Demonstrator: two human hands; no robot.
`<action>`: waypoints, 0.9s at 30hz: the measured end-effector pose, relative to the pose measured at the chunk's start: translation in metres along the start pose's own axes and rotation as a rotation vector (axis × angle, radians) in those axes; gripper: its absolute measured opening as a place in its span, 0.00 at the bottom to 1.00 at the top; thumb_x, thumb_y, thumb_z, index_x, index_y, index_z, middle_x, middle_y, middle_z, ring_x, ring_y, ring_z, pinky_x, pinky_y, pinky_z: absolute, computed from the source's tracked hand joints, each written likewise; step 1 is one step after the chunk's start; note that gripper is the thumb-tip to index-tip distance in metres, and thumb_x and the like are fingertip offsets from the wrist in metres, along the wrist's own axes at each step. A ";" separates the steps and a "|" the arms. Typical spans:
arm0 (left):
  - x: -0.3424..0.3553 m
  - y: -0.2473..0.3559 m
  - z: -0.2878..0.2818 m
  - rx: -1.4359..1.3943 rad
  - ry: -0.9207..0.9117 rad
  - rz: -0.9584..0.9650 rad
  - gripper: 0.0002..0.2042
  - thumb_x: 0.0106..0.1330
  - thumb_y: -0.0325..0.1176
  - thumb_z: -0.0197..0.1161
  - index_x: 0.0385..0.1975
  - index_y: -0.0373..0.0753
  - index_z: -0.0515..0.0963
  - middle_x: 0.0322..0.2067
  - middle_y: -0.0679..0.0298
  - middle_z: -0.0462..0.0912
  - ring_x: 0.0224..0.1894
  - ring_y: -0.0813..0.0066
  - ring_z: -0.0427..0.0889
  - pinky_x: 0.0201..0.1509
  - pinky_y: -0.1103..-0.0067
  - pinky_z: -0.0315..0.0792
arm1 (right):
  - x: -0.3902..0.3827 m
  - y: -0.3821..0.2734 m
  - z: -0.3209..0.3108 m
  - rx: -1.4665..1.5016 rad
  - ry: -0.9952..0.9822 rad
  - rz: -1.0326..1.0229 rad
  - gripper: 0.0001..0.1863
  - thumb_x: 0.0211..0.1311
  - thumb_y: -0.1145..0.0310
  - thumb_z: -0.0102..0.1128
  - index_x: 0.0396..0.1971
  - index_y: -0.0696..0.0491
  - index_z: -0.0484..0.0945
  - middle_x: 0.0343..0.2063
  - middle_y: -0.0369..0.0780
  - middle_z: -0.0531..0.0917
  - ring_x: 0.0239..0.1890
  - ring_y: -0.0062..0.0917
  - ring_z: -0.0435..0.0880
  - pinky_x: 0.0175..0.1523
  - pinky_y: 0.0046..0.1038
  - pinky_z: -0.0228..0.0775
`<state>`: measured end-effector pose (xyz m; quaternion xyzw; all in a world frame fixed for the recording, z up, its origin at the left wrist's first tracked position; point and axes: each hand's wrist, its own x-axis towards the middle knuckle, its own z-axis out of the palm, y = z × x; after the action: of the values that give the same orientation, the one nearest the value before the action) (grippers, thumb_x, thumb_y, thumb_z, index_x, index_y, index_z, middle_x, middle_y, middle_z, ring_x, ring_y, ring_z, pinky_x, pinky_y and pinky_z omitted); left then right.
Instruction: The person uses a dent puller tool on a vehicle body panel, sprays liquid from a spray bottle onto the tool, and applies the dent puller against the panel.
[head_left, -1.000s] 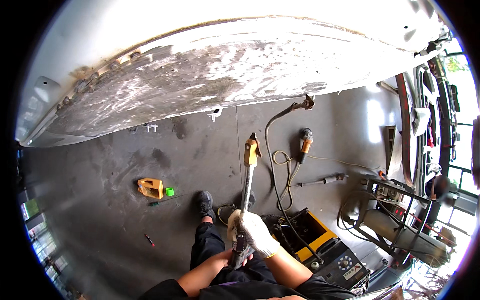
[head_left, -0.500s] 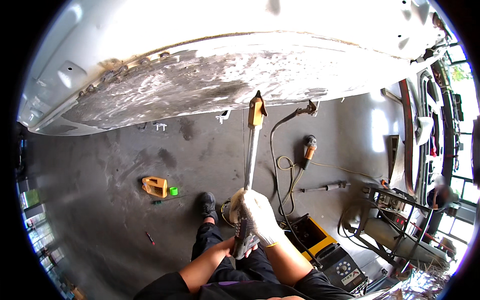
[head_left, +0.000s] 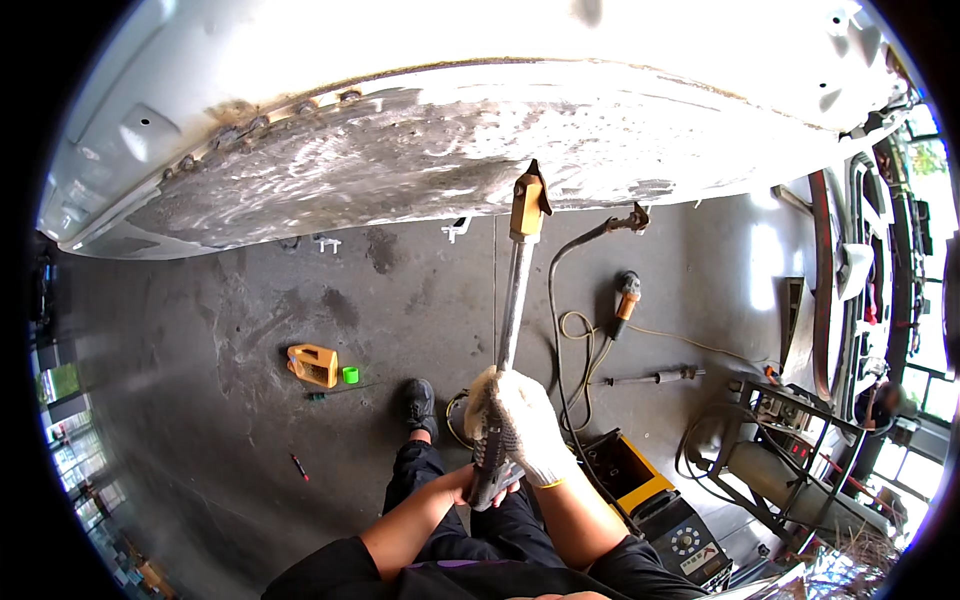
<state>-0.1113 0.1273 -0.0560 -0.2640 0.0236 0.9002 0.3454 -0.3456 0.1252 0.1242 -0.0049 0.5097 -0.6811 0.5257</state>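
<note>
From the right hand point(head_left: 530, 428) (gloved) a yellow-headed tool point(head_left: 514, 315) juts forward.

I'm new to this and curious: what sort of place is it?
Probably a vehicle body repair shop: a large white panel has a scuffed grey area, a grinder lies on the floor, and a yellow-and-black machine sits nearby.
</note>
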 end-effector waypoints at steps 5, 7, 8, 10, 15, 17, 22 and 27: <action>-0.005 0.011 0.013 -0.001 -0.008 0.022 0.15 0.79 0.42 0.60 0.52 0.35 0.78 0.39 0.54 0.85 0.24 0.66 0.86 0.25 0.75 0.79 | 0.002 0.000 0.000 -0.068 0.015 -0.022 0.26 0.79 0.47 0.60 0.39 0.60 0.81 0.28 0.39 0.85 0.29 0.23 0.82 0.36 0.26 0.74; -0.004 0.013 0.013 0.000 -0.015 0.016 0.16 0.80 0.43 0.59 0.53 0.36 0.77 0.39 0.54 0.85 0.24 0.66 0.86 0.25 0.75 0.79 | 0.008 -0.004 0.003 -0.200 0.041 -0.032 0.26 0.80 0.47 0.57 0.40 0.60 0.82 0.28 0.40 0.87 0.29 0.23 0.83 0.38 0.26 0.75; -0.003 0.014 0.014 0.000 -0.022 0.009 0.17 0.80 0.44 0.58 0.55 0.36 0.77 0.39 0.54 0.84 0.24 0.66 0.86 0.25 0.75 0.78 | 0.010 -0.011 0.003 -0.199 0.041 -0.033 0.26 0.80 0.47 0.57 0.40 0.60 0.82 0.28 0.40 0.87 0.29 0.23 0.83 0.38 0.26 0.75; -0.005 0.011 0.006 0.022 -0.010 0.036 0.17 0.81 0.45 0.57 0.56 0.37 0.76 0.39 0.54 0.84 0.24 0.66 0.86 0.25 0.75 0.78 | 0.017 -0.043 0.018 -0.222 0.046 -0.008 0.27 0.80 0.47 0.54 0.40 0.60 0.82 0.28 0.40 0.87 0.29 0.23 0.84 0.39 0.26 0.76; -0.003 0.022 -0.007 0.122 0.040 -0.006 0.18 0.82 0.45 0.54 0.59 0.37 0.75 0.36 0.55 0.83 0.24 0.68 0.85 0.25 0.76 0.80 | -0.001 0.006 0.008 -0.159 0.138 -0.069 0.10 0.77 0.65 0.63 0.40 0.57 0.81 0.29 0.33 0.82 0.32 0.14 0.79 0.40 0.23 0.74; -0.011 0.018 -0.001 0.086 0.027 -0.025 0.18 0.82 0.45 0.55 0.58 0.37 0.75 0.36 0.55 0.83 0.24 0.68 0.85 0.25 0.76 0.80 | 0.000 0.002 0.010 -0.125 0.084 -0.010 0.12 0.78 0.62 0.62 0.38 0.56 0.80 0.28 0.33 0.83 0.32 0.15 0.79 0.38 0.24 0.74; -0.021 0.007 0.018 -0.027 -0.052 -0.021 0.28 0.80 0.43 0.58 0.75 0.39 0.64 0.37 0.56 0.82 0.23 0.70 0.84 0.28 0.76 0.79 | 0.017 -0.039 0.027 0.089 0.131 -0.095 0.16 0.79 0.58 0.61 0.38 0.57 0.80 0.25 0.36 0.83 0.24 0.17 0.78 0.33 0.23 0.72; -0.027 0.022 -0.004 0.160 -0.030 -0.055 0.19 0.82 0.48 0.54 0.56 0.39 0.74 0.37 0.59 0.82 0.22 0.71 0.83 0.27 0.79 0.78 | -0.003 0.014 0.014 -0.038 0.036 -0.043 0.10 0.77 0.66 0.62 0.41 0.58 0.77 0.28 0.39 0.84 0.31 0.22 0.83 0.39 0.26 0.76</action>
<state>-0.1072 0.0933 -0.0489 -0.2225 0.0830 0.8896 0.3902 -0.3267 0.1192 0.1230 -0.0138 0.5317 -0.6822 0.5016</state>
